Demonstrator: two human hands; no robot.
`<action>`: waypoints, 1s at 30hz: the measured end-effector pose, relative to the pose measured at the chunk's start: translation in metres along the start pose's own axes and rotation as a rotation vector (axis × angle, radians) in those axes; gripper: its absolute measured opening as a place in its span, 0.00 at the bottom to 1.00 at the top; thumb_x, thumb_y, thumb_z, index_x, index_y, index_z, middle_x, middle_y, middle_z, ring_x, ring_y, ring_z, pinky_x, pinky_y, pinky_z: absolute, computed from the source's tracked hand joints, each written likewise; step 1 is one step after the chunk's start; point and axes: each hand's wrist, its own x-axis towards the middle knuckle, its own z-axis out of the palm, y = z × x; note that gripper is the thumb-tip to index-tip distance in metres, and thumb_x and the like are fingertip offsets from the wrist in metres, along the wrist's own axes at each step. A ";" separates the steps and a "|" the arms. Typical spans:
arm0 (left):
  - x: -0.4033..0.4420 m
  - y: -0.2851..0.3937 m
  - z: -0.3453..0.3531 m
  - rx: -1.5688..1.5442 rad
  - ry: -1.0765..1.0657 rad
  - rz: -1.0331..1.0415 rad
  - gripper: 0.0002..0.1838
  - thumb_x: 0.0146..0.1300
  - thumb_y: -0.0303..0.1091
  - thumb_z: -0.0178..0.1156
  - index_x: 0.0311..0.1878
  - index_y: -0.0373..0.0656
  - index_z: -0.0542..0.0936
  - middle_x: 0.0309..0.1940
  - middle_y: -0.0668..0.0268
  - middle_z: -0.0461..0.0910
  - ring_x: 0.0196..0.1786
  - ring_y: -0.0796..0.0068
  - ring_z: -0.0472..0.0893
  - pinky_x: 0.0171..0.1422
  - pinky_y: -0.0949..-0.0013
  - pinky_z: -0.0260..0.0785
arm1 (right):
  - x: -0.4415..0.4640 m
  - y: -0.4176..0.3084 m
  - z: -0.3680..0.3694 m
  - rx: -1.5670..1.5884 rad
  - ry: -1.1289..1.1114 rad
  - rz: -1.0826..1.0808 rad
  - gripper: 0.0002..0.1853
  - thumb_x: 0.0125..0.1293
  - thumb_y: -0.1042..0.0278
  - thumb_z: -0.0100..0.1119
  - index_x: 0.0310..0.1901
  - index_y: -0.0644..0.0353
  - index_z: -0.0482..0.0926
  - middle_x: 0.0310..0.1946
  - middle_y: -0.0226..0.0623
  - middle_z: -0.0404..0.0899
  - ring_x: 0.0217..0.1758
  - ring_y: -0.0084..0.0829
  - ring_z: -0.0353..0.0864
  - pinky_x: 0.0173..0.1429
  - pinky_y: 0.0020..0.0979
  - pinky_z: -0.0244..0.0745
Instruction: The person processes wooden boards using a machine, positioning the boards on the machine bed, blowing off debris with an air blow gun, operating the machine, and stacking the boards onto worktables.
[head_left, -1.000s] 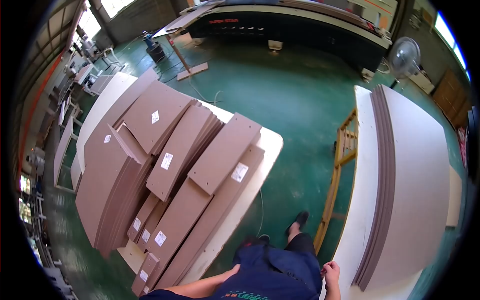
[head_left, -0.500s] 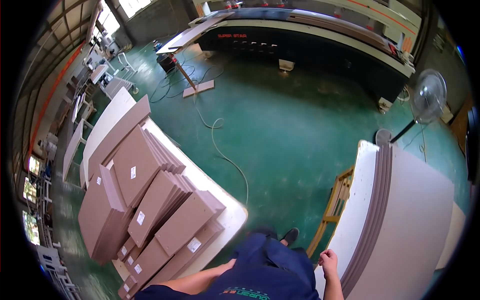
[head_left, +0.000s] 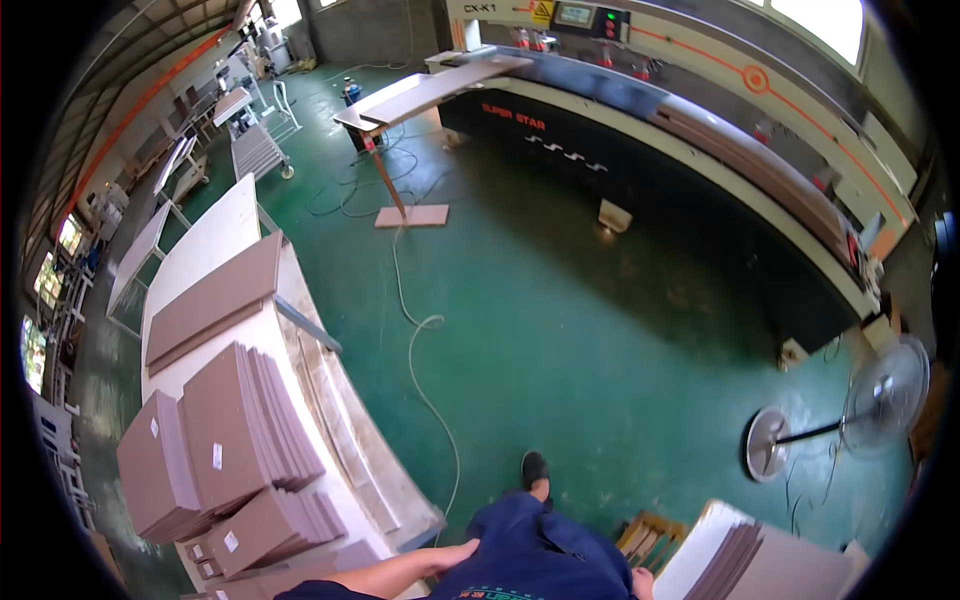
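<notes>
My left hand (head_left: 457,556) hangs at my side against my dark blue clothes, beside the left table (head_left: 375,490); its fingers are mostly hidden. Low in the view, my right hand (head_left: 642,582) shows only in part, its fingers curled in with nothing visible in them. It is nearest to the right-hand stack of large brown boards (head_left: 790,568). On the left table stand stacks of brown panels (head_left: 225,425) with white labels, and longer brown boards (head_left: 215,300) lie farther along it. One dark shoe (head_left: 536,468) is stepping forward on the green floor.
Ahead stands a long dark machine (head_left: 650,190) marked SUPER STAR, with boards on its bed. A pale hose (head_left: 425,390) snakes over the floor. A standing fan (head_left: 770,445) is on the right, and a wooden pallet (head_left: 648,540) sits by the right-hand stack.
I have moved forward; the machine is nearer and both board stacks have slid lower in view. My right hand has dropped toward the bottom edge. One foot is now farther ahead.
</notes>
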 end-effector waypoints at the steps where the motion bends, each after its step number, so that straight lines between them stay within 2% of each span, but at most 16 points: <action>1: -0.063 0.080 0.005 0.113 0.006 -0.154 0.48 0.63 0.76 0.27 0.69 0.46 0.67 0.61 0.57 0.75 0.59 0.59 0.78 0.56 0.51 0.72 | 0.036 -0.004 -0.002 -0.121 -0.027 0.018 0.15 0.58 0.63 0.60 0.32 0.72 0.82 0.27 0.39 0.83 0.33 0.30 0.81 0.44 0.33 0.75; 3: -0.058 0.146 -0.052 0.378 -0.007 -0.300 0.45 0.64 0.73 0.35 0.60 0.40 0.75 0.53 0.56 0.81 0.51 0.57 0.82 0.52 0.55 0.74 | 0.090 -0.031 -0.008 -0.130 -0.024 -0.012 0.18 0.59 0.59 0.59 0.33 0.72 0.82 0.29 0.39 0.83 0.34 0.30 0.81 0.47 0.34 0.75; 4: -0.054 0.179 -0.082 0.464 0.141 -0.139 0.41 0.65 0.70 0.40 0.54 0.38 0.77 0.47 0.56 0.82 0.45 0.56 0.84 0.48 0.56 0.75 | 0.109 -0.066 -0.008 -0.011 0.020 0.041 0.16 0.60 0.62 0.57 0.31 0.70 0.82 0.27 0.39 0.83 0.32 0.31 0.80 0.45 0.34 0.74; 5: -0.054 0.208 -0.108 0.545 0.290 0.020 0.37 0.65 0.67 0.45 0.48 0.36 0.80 0.42 0.55 0.84 0.39 0.56 0.85 0.45 0.56 0.76 | 0.148 -0.076 -0.012 -0.115 -0.048 -0.046 0.11 0.61 0.68 0.54 0.29 0.67 0.81 0.23 0.39 0.79 0.30 0.30 0.78 0.39 0.34 0.74; 7: -0.062 0.267 -0.151 0.526 0.860 0.393 0.29 0.64 0.60 0.53 0.41 0.38 0.79 0.34 0.56 0.84 0.32 0.60 0.84 0.40 0.61 0.76 | 0.164 -0.196 -0.013 0.215 -0.088 0.130 0.06 0.59 0.74 0.53 0.28 0.64 0.77 0.19 0.39 0.75 0.24 0.30 0.76 0.29 0.35 0.73; 10: -0.051 0.344 -0.223 0.008 0.948 0.505 0.21 0.65 0.50 0.56 0.41 0.37 0.77 0.29 0.59 0.81 0.29 0.70 0.81 0.36 0.68 0.74 | 0.254 -0.304 -0.013 0.116 -0.232 0.163 0.02 0.58 0.75 0.54 0.30 0.63 0.74 0.18 0.40 0.74 0.18 0.32 0.75 0.21 0.34 0.72; 12: -0.036 0.381 -0.262 -0.279 0.990 0.529 0.17 0.66 0.44 0.57 0.41 0.36 0.75 0.25 0.63 0.79 0.25 0.74 0.78 0.32 0.70 0.73 | 0.286 -0.420 -0.006 0.059 -0.290 0.155 0.02 0.59 0.76 0.54 0.30 0.63 0.74 0.18 0.39 0.74 0.16 0.31 0.74 0.19 0.31 0.70; 15: 0.000 0.401 -0.285 -0.364 1.090 0.460 0.15 0.66 0.42 0.57 0.39 0.37 0.75 0.24 0.63 0.78 0.22 0.73 0.77 0.29 0.69 0.72 | 0.367 -0.565 0.008 0.082 -0.356 0.021 0.03 0.58 0.76 0.55 0.31 0.63 0.72 0.18 0.41 0.75 0.15 0.34 0.74 0.17 0.33 0.70; 17: 0.031 0.404 -0.279 -0.443 1.041 0.317 0.15 0.67 0.43 0.53 0.44 0.39 0.75 0.30 0.61 0.80 0.24 0.72 0.78 0.24 0.67 0.69 | 0.425 -0.660 0.024 -0.058 -0.344 -0.007 0.02 0.58 0.75 0.55 0.31 0.63 0.73 0.18 0.41 0.75 0.15 0.33 0.74 0.17 0.33 0.69; 18: 0.037 0.411 -0.268 -0.472 0.919 0.275 0.15 0.68 0.42 0.51 0.42 0.38 0.76 0.30 0.59 0.80 0.24 0.70 0.79 0.23 0.66 0.70 | 0.450 -0.705 0.036 -0.079 -0.365 -0.070 0.02 0.58 0.75 0.54 0.31 0.63 0.73 0.17 0.40 0.75 0.15 0.32 0.74 0.18 0.33 0.69; 19: 0.042 0.423 -0.256 -0.516 0.849 0.200 0.13 0.64 0.39 0.54 0.31 0.39 0.76 0.21 0.61 0.75 0.19 0.68 0.76 0.22 0.64 0.69 | 0.473 -0.754 0.046 -0.096 -0.382 -0.133 0.03 0.58 0.74 0.53 0.31 0.63 0.74 0.17 0.39 0.75 0.16 0.31 0.74 0.18 0.32 0.69; 20: 0.058 0.421 -0.252 -0.378 0.747 0.175 0.16 0.65 0.43 0.52 0.31 0.39 0.77 0.21 0.60 0.77 0.22 0.66 0.78 0.24 0.61 0.70 | 0.485 -0.809 0.059 -0.151 -0.367 -0.201 0.04 0.59 0.72 0.53 0.31 0.63 0.75 0.18 0.38 0.75 0.18 0.30 0.75 0.21 0.32 0.70; 22: 0.169 0.358 -0.267 0.338 0.802 0.216 0.17 0.65 0.44 0.51 0.39 0.40 0.82 0.28 0.60 0.81 0.31 0.69 0.80 0.29 0.62 0.72 | 0.521 -0.891 0.091 -0.276 -0.316 -0.398 0.06 0.59 0.70 0.53 0.32 0.62 0.77 0.20 0.37 0.77 0.22 0.29 0.76 0.27 0.31 0.72; 23: 0.143 0.385 -0.251 0.141 0.734 0.168 0.17 0.65 0.44 0.51 0.38 0.40 0.81 0.27 0.60 0.81 0.30 0.69 0.80 0.28 0.61 0.71 | 0.545 -0.927 0.108 -0.344 -0.278 -0.533 0.07 0.59 0.69 0.53 0.33 0.62 0.79 0.22 0.36 0.78 0.25 0.28 0.77 0.30 0.31 0.74; 25: 0.105 0.453 -0.264 -0.183 0.659 0.074 0.17 0.65 0.44 0.51 0.38 0.39 0.81 0.26 0.60 0.80 0.28 0.68 0.80 0.27 0.61 0.71 | 0.570 -1.005 0.144 -0.266 -0.373 -0.472 0.08 0.58 0.68 0.54 0.34 0.61 0.80 0.24 0.37 0.80 0.28 0.27 0.79 0.36 0.31 0.76; 30: 0.091 0.586 -0.391 -0.350 0.605 0.046 0.17 0.65 0.44 0.52 0.36 0.38 0.79 0.24 0.60 0.79 0.24 0.67 0.79 0.25 0.60 0.71 | 0.624 -1.132 0.229 -0.298 -0.540 -0.523 0.08 0.57 0.66 0.56 0.34 0.60 0.81 0.25 0.35 0.81 0.30 0.27 0.80 0.37 0.31 0.77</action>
